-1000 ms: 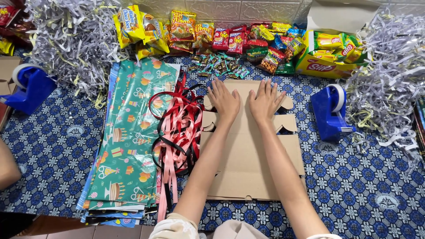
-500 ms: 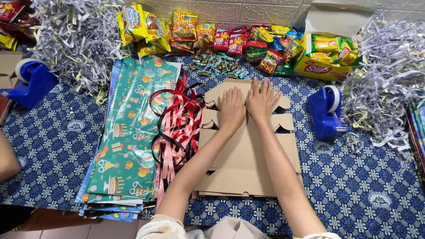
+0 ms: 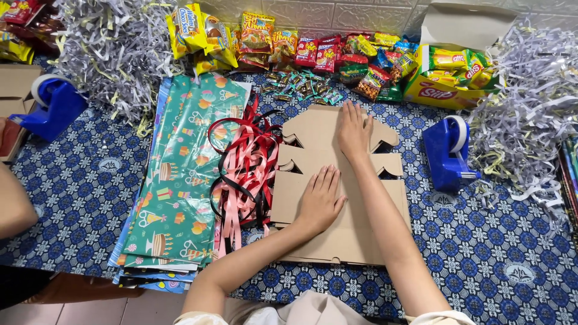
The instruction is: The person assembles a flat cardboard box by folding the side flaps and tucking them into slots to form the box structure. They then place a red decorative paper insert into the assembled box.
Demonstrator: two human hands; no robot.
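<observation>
Blue patterned tablecloth (image 3: 78, 192) covers the work surface. Shredded paper piles (image 3: 114, 54) lie at 11 and 2 o'clock. A stack of green wrapping paper sheets (image 3: 180, 174) lies at 9 o'clock of the flat cardboard box blank (image 3: 361, 235), which rests at centre. Snack packets (image 3: 313, 48) line the 12 o'clock edge. Red and pink ribbons (image 3: 247, 174) lie between sheets and blank, touching its left edge. A blue tape dispenser (image 3: 447, 153) stands at 3 o'clock. Left hand (image 3: 321, 201) presses flat on the blank, fingers spread and extended, gripping nothing. Right hand (image 3: 354, 129), toward 12 o'clock, likewise lies flat with fingers open.
</observation>
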